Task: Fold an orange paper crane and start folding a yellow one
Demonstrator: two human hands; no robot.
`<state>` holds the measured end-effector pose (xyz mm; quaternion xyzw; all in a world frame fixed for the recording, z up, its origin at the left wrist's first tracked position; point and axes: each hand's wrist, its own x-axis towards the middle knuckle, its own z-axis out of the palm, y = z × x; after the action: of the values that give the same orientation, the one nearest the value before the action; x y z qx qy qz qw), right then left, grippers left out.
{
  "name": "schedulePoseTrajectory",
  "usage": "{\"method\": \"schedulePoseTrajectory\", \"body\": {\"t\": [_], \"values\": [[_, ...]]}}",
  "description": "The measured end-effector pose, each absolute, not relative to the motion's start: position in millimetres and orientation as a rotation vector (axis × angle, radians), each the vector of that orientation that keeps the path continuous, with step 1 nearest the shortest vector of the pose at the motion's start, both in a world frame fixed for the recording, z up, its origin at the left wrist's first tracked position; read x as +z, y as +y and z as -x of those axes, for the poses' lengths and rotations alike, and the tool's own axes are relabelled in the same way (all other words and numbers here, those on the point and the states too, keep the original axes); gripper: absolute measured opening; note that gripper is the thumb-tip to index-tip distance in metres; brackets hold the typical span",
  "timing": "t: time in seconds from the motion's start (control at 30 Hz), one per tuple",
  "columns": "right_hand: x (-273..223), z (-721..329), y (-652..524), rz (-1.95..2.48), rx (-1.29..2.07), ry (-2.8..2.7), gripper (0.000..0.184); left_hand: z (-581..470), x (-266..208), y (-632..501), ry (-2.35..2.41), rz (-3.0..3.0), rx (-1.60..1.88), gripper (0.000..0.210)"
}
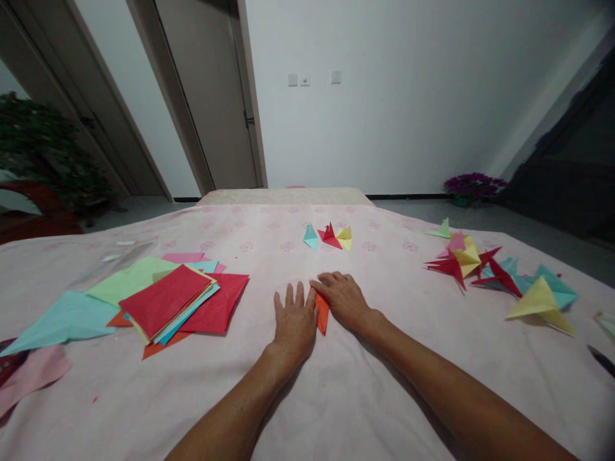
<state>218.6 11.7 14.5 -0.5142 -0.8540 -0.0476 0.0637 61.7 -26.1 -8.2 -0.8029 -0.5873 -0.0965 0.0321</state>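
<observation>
My left hand [294,322] lies flat, palm down, on the pink cloth [336,397], its fingers spread and its edge on a folded orange paper [322,314]. My right hand [342,298] presses flat on the same paper from the right, fingers pointing left. Only a narrow strip of the orange paper shows between the two hands.
A loose stack of coloured paper sheets [166,301] lies to the left, red on top. Three small folded figures [329,236] stand farther back. Several folded paper shapes [500,275] lie to the right. Doors and a white wall stand behind.
</observation>
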Motion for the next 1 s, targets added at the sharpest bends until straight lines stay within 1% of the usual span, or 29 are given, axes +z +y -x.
{"method": "schedulePoseTrajectory", "body": {"t": [0.23, 0.33, 0.4, 0.5, 0.6, 0.67, 0.83, 1.0], "values": [[18, -208, 11, 1.668, -0.242, -2.562, 0.039, -61, -10, -26, -1.811, 2.479, -0.278, 0.050], [20, -208, 15, 1.679, -0.232, -2.556, 0.038, -61, -10, -27, -1.802, 2.486, -0.283, 0.050], [22, -212, 20, 1.686, -0.169, -2.556, 0.039, -60, -10, -28, -1.790, 2.487, -0.296, 0.049], [24, -222, 28, 1.700, 0.018, -2.538, 0.041, -60, -9, -28, -1.788, 2.488, -0.295, 0.049], [22, -234, 32, 1.703, 0.225, -2.396, 0.044, -59, -9, -29, -1.803, 2.487, -0.285, 0.048], [20, -238, 28, 1.678, 0.276, -2.297, 0.042, -59, -8, -29, -1.808, 2.486, -0.278, 0.048], [11, -233, 4, 1.575, 0.109, -2.344, 0.036, -59, -9, -29, -1.794, 2.481, -0.291, 0.049], [3, -228, -5, 1.602, 0.029, -2.393, 0.040, -58, -8, -28, -1.786, 2.496, -0.274, 0.051]]}}
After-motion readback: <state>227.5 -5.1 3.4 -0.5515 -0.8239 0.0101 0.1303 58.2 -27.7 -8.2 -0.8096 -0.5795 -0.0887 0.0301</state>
